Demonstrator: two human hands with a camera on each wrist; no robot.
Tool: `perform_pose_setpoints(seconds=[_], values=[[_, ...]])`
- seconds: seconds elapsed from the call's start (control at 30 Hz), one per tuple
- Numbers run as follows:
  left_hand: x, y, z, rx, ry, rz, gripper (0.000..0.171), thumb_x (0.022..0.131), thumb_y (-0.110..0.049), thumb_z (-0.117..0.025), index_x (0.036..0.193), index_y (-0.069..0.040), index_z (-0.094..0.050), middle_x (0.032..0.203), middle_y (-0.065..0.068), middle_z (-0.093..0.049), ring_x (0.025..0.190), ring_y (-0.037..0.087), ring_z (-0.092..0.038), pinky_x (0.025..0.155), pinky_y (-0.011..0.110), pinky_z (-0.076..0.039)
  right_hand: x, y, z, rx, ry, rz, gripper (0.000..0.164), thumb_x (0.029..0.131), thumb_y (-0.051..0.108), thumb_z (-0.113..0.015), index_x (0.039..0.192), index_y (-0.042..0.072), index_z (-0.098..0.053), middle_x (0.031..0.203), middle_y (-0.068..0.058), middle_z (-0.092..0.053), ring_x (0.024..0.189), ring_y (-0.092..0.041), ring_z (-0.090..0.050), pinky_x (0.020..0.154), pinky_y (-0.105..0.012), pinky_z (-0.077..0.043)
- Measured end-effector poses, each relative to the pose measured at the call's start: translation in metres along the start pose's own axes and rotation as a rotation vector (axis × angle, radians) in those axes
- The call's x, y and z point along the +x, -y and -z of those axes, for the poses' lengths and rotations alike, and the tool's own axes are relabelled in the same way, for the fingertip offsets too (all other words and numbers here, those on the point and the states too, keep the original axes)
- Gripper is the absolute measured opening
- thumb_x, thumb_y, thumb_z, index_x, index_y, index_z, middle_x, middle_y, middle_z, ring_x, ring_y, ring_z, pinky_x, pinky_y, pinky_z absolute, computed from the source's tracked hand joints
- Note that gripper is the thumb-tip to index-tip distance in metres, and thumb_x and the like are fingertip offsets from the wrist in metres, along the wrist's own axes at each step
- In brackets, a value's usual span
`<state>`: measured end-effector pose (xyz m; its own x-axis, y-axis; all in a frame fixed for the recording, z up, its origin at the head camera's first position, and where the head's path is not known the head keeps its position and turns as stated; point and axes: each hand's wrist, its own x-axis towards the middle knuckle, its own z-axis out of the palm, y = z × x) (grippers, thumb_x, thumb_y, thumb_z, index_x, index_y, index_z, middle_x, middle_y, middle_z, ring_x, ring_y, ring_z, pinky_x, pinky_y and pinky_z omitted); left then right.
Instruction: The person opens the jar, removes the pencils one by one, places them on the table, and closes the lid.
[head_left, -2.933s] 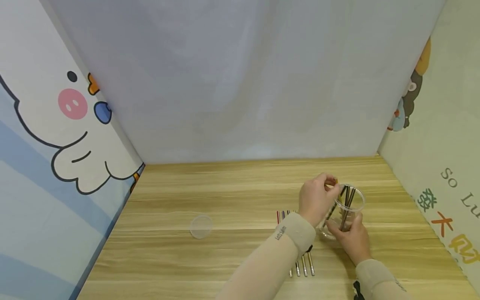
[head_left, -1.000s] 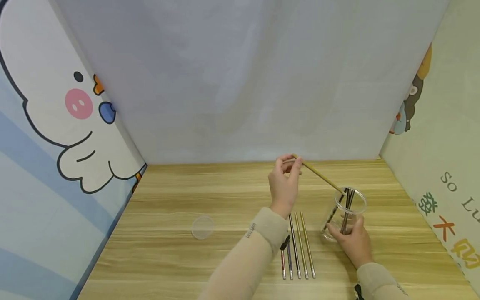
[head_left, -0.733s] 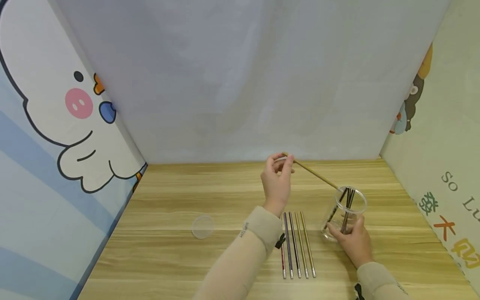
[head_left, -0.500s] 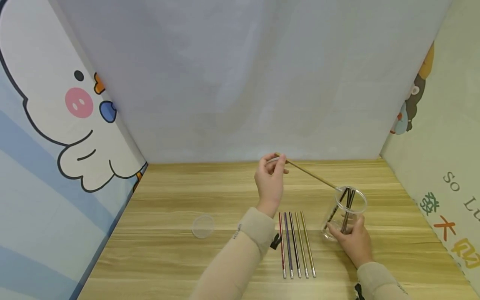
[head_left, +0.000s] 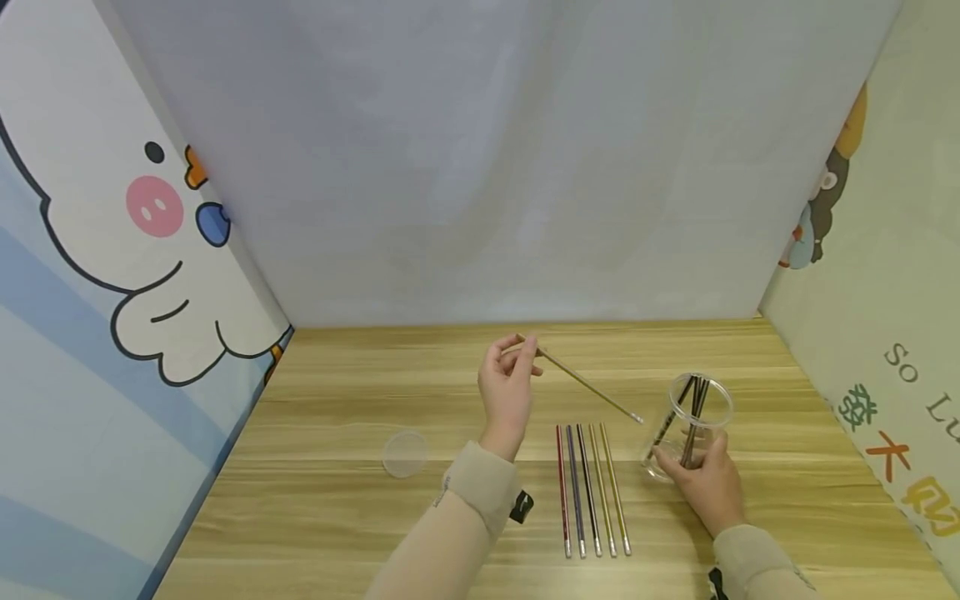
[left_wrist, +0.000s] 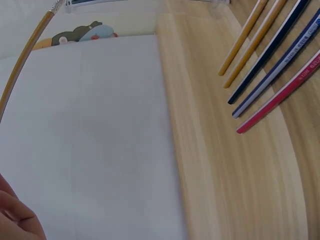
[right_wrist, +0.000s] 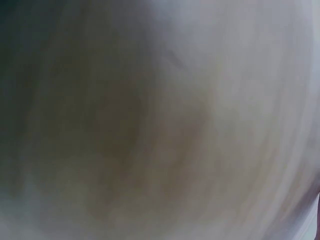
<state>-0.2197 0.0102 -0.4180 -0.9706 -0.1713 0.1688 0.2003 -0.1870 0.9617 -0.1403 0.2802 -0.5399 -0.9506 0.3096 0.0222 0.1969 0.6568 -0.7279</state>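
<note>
Drew yellow pencil (head_left: 588,386) out of transparent jar (head_left: 699,427), pinching it with left fingers (head_left: 528,354), slanted down rightward from them; gripping jar within right fingers (head_left: 718,448), apparently leaving only dark pencils (head_left: 698,400).

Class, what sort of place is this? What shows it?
Probably a screened-off tabletop booth: a yellowish wood-grain table, a plain grey backdrop sheet behind it, and a white-and-blue cartoon-printed side panel.
</note>
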Motion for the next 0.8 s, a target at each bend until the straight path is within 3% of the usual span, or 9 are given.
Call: perform_pose_setpoints(seconds=[0.2,0.47,0.6,0.8], values=[[-0.008,0.011,0.014,0.000,-0.013,0.057,0.032,0.098,-0.025,-0.064,0.116,0.000,-0.060,0.084,0.003,-0.073,0.064,0.008,-0.059,0.051,0.020,-0.033,0.001,0.000,0.000,0.000,0.006,0.000,0.083,0.086,0.046,-0.073,0.132,-0.006,-0.028,0.110,-0.036,-0.064,0.095,-0.041,-0.065,0.081,-0.053,-0.050],[-0.019,0.031,0.024,-0.002,-0.040,0.139,0.032,0.097,-0.026,-0.066,0.116,-0.002,-0.061,0.078,-0.005,-0.070,0.064,0.010,-0.059,0.069,0.025,-0.043,0.000,0.000,-0.001,0.005,-0.009,0.013,0.084,0.087,0.047,-0.073,0.135,-0.006,-0.028,0.112,-0.037,-0.064,0.097,-0.044,-0.065,0.084,-0.058,-0.050],[-0.023,0.038,0.026,0.008,-0.063,0.152,0.029,0.096,-0.023,-0.066,0.116,-0.001,-0.062,0.080,0.004,-0.073,0.061,0.009,-0.058,0.064,0.022,-0.043,-0.002,0.002,-0.001,0.006,-0.018,0.012,0.082,0.086,0.046,-0.073,0.134,-0.005,-0.029,0.111,-0.035,-0.064,0.096,-0.043,-0.065,0.084,-0.057,-0.050],[-0.030,0.034,0.028,0.053,-0.063,0.168,0.026,0.097,-0.014,-0.064,0.115,0.004,-0.064,0.089,0.023,-0.072,0.060,0.011,-0.057,0.058,0.019,-0.041,-0.004,0.006,0.001,0.016,-0.002,0.003,0.082,0.087,0.044,-0.073,0.134,-0.006,-0.028,0.114,-0.037,-0.062,0.098,-0.044,-0.064,0.086,-0.057,-0.050]])
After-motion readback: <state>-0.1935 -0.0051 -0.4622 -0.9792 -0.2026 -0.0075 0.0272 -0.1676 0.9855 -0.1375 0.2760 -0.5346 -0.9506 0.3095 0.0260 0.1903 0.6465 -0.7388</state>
